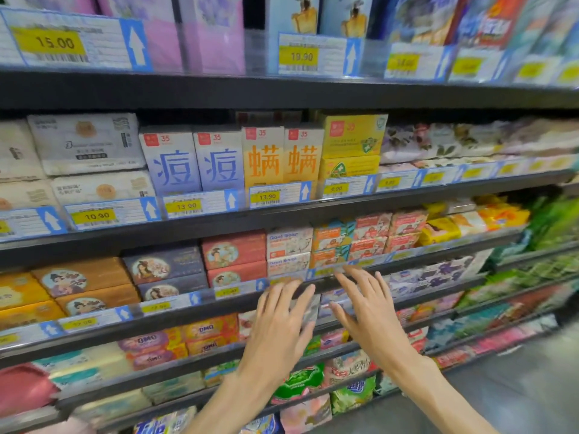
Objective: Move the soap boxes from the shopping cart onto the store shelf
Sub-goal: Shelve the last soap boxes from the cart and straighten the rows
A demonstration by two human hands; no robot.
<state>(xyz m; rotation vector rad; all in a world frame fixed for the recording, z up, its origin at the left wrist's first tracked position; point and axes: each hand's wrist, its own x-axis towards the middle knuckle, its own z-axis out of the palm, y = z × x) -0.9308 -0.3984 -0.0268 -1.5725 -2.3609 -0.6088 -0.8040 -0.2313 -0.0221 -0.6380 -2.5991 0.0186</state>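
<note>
Shop aisle — tiered store shelf [282, 92], yellow price tags [50, 42], stacked soap boxes [235, 249] — packaged toiletries throughout

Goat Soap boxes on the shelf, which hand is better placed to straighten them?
Probably left: the left hand reaches up just below the Goat Soap boxes; the right hand sits further right.

Both hands, left hand [279, 321] and right hand [366, 311], reach with straight fingers toward the store shelf [175, 311]. Goat Soap boxes [289, 250] stand just above them.

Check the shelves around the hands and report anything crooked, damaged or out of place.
Nothing stands out. The Goat Soap boxes sit squarely stacked; neighbouring red boxes look tidy. Left hand and right hand hold nothing.
</note>
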